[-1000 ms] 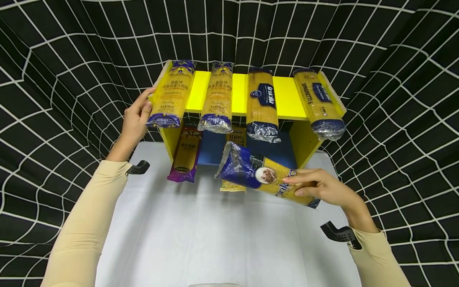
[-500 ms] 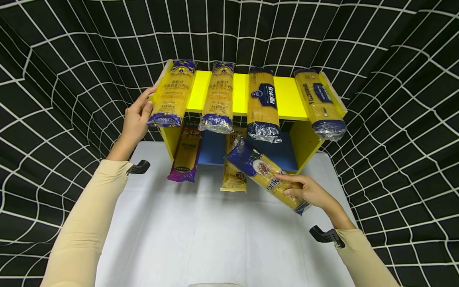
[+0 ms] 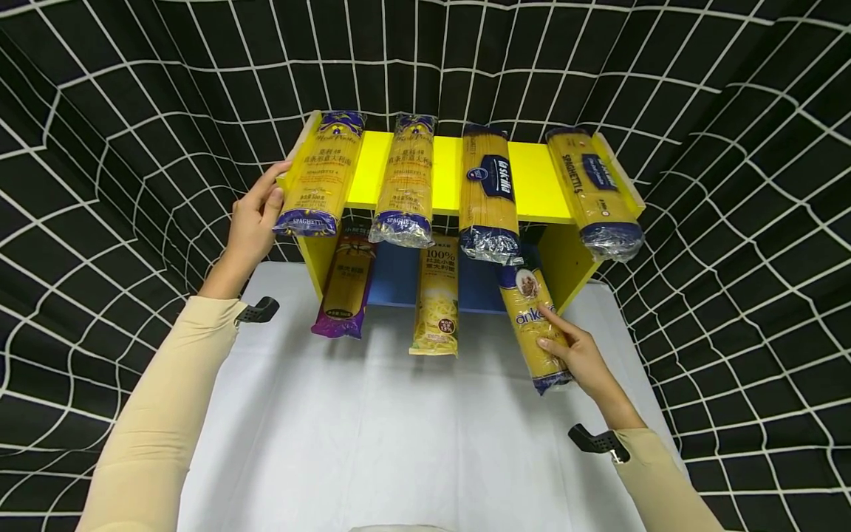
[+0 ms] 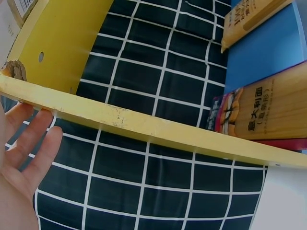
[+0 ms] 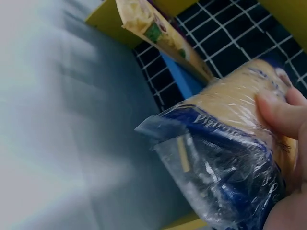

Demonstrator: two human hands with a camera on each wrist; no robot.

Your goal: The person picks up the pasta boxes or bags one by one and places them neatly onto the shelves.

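Note:
My left hand (image 3: 253, 218) holds the upper left corner of the yellow shelf (image 3: 362, 181); in the left wrist view its fingers (image 4: 43, 148) lie against the outside of the side panel. With thumb and fingers my right hand (image 3: 581, 358) grips a blue-and-yellow packet of spaghetti (image 3: 532, 325) near its front end. The packet's far end reaches into the lower right of the shelf, under the top board. In the right wrist view its crinkled clear wrapper end (image 5: 211, 167) faces the camera.
Several spaghetti packets, including a la sicilia packet (image 3: 488, 196), lie along the top board. On the blue lower board (image 3: 392, 277) are a purple-ended packet (image 3: 346, 284) and a yellow pasta packet (image 3: 437, 303). White cloth (image 3: 392, 428) covers the table; black gridded fabric surrounds it.
My right hand has swung the spaghetti packet from slantwise to nearly lengthwise and moved its far end right, into the lower shelf. The yellow pasta packet is now uncovered. My left hand stays put.

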